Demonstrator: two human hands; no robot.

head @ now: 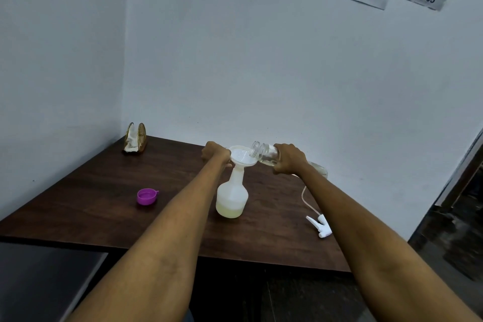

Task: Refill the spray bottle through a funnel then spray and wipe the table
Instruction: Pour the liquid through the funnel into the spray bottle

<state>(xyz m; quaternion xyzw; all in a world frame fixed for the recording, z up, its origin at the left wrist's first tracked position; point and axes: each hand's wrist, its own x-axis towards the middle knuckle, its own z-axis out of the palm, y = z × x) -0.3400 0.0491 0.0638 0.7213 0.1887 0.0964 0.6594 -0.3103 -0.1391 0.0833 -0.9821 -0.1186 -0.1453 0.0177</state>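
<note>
A white translucent spray bottle stands on the dark wooden table, its bottom holding pale yellowish liquid. A white funnel sits in its neck. My left hand grips the funnel's left rim. My right hand holds a clear bottle tipped on its side, its mouth over the funnel bowl. The white trigger sprayer head with its thin tube lies on the table to the right, partly behind my right forearm.
A purple cap lies open side up at the table's left. A wooden napkin holder with tissue stands in the far left corner. White walls close the back and left; a doorway opens at right.
</note>
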